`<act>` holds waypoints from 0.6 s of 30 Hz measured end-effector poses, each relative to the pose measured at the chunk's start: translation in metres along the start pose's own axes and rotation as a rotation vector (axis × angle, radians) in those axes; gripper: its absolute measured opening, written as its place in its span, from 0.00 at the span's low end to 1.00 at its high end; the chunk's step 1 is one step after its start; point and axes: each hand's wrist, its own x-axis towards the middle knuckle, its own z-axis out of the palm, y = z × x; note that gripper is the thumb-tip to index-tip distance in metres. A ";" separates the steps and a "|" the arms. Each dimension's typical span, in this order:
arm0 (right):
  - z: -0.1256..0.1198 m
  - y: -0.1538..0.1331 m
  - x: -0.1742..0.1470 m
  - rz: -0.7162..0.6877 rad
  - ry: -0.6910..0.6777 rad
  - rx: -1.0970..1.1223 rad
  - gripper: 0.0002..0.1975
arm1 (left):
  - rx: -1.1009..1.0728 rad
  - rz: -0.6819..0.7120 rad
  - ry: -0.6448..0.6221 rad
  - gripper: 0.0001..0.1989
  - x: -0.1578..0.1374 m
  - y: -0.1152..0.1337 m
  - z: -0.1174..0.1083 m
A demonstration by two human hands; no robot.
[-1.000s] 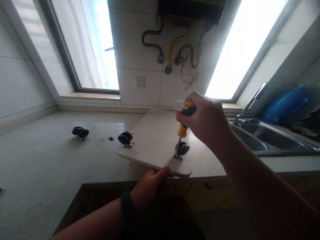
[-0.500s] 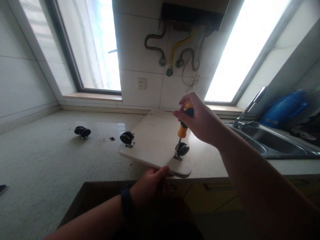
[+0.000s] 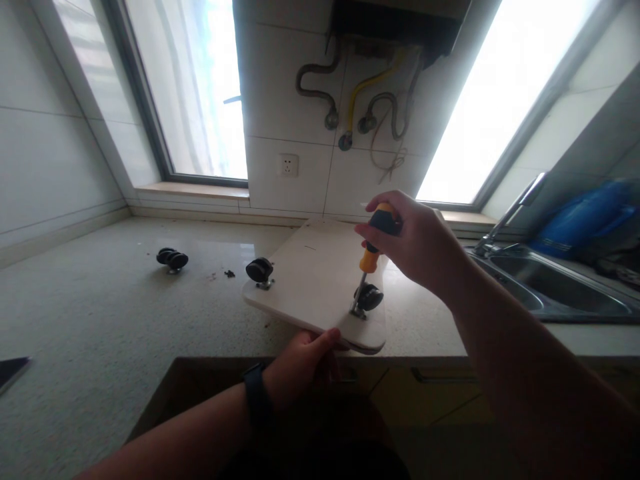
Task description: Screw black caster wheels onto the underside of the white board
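Note:
A white board (image 3: 305,280) lies on the countertop, its near end jutting past the front edge. My left hand (image 3: 313,357) grips that near edge, thumb on top and the other fingers underneath, mostly hidden. In my right hand (image 3: 407,230) is a yellow and dark screwdriver (image 3: 369,260), held upright and slightly tilted. Its tip meets the metal plate of a black caster wheel (image 3: 371,297) at the board's near right corner; the screw itself is too small to make out. Another caster wheel (image 3: 259,270) stands on the board's left corner.
Loose black casters (image 3: 173,258) sit on the countertop (image 3: 200,320) at the left, with small dark bits (image 3: 229,273) nearby. A dark flat object (image 3: 13,373) lies at the far left. At the right are a steel sink (image 3: 565,283), a faucet (image 3: 510,213) and a blue container (image 3: 580,217).
My right hand's fingers have shifted around the screwdriver handle, while the tip stays at the same caster plate. The left hand keeps its hold. The whole view has shifted slightly.

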 end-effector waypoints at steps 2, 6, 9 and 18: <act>0.005 -0.003 -0.004 -0.039 0.051 -0.081 0.16 | -0.002 0.006 0.012 0.31 0.001 -0.003 -0.002; 0.011 -0.013 -0.015 -0.175 0.113 -0.184 0.13 | -0.005 0.006 0.029 0.30 0.000 -0.003 -0.003; 0.007 -0.027 -0.023 -0.294 0.184 -0.221 0.11 | 0.004 -0.018 0.000 0.30 -0.001 0.002 -0.004; -0.024 -0.012 -0.027 -0.101 0.269 0.011 0.09 | 0.033 -0.060 -0.053 0.31 -0.004 0.003 -0.014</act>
